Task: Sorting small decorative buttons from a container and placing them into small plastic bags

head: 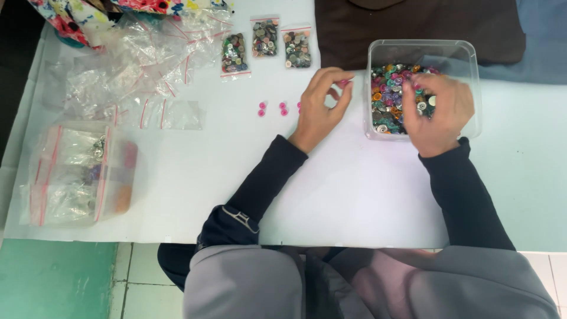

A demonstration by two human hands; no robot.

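Note:
My right hand [438, 112] reaches into a clear plastic box [472, 65] full of small multicoloured buttons [387, 97], fingers curled among them. Just left of the box, my left hand [322, 106] rests on the white table, pinching a small pink button [342, 83] between thumb and fingertips. Several pink buttons [282, 108] lie in a row on the table to the left of that hand.
Three small filled zip bags [266, 44] lie at the back. A heap of empty clear zip bags [139, 65] spreads at the back left. A clear box [77, 174] with bags stands at the left. Dark brown cloth [413, 26] lies behind the button box.

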